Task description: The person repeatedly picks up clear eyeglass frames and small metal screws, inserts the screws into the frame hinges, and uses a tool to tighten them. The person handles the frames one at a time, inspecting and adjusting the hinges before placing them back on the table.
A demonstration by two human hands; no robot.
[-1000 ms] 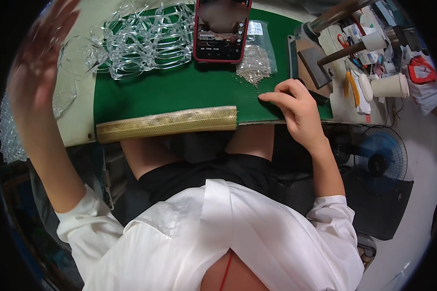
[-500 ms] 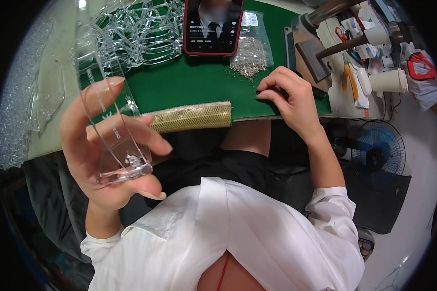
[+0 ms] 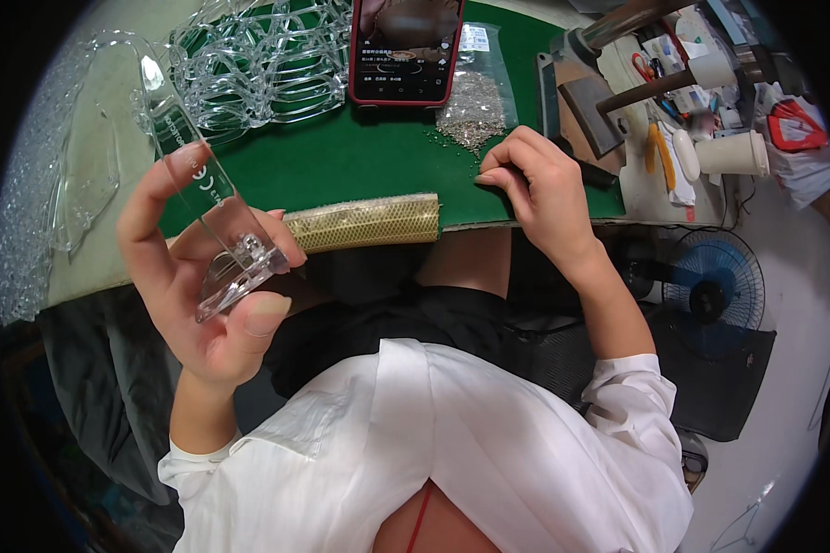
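My left hand [image 3: 180,313] is raised at the left, fingers curled round a clear plastic glasses temple [image 3: 200,189]. The temple slants up and left to a bent end, and pale printed marks run along it. At its lower end, by my thumb, sits a clear hinge block. My right hand [image 3: 549,194] rests at the mat's front edge with thumb and forefinger pinched together; what they hold, if anything, is too small to make out. Just beyond those fingertips a heap of tiny metal pieces [image 3: 475,134] spills from a clear plastic bag [image 3: 480,78].
A green mat [image 3: 341,161] covers the table. Tangled clear plastic frames [image 3: 258,74] lie behind, beside a propped phone [image 3: 404,55]. A gold mesh-patterned roll [image 3: 369,221] lines the front edge. On the right stand a metal press [image 3: 599,115], yellow-handled pliers [image 3: 659,152] and a white cup [image 3: 733,152].
My left hand has turned the glasses temple, so its lower end points more to the right. My right hand has shifted slightly left along the mat, still pinched.
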